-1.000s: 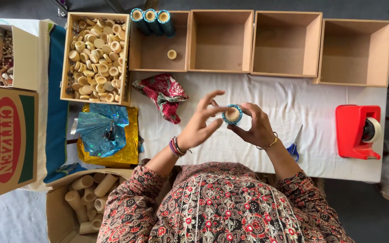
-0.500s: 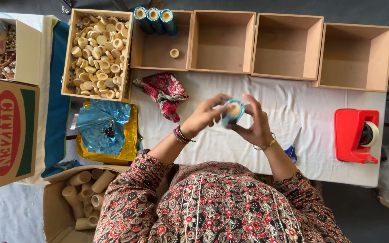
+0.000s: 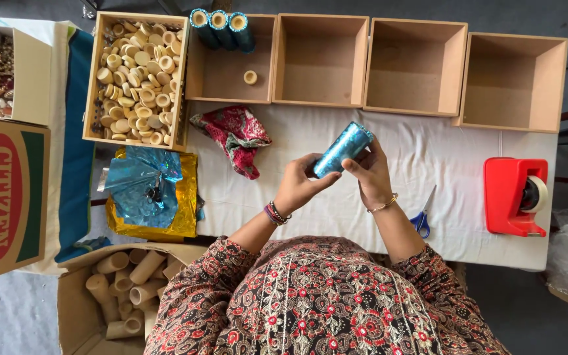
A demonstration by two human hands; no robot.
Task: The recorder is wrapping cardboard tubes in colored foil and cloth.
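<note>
A blue foil-wrapped tube (image 3: 343, 148) is held above the white worktop (image 3: 442, 171), its long axis tilted up and to the right. The left hand (image 3: 298, 185) grips its lower end, and the right hand (image 3: 371, 172) is closed around its upper half, both equally near.

Left hand (image 3: 299, 186) — right hand (image 3: 371, 172) — fingers curled

Bare white cloth (image 3: 336, 141) lies open between red fabric (image 3: 235, 135) and scissors (image 3: 422, 217)

Tube (image 3: 342, 149) shiny blue foil; tape dispenser (image 3: 514, 196) red; cloth (image 3: 235, 136) red-pink floral; scissors (image 3: 422, 217) blue-handled.
</note>
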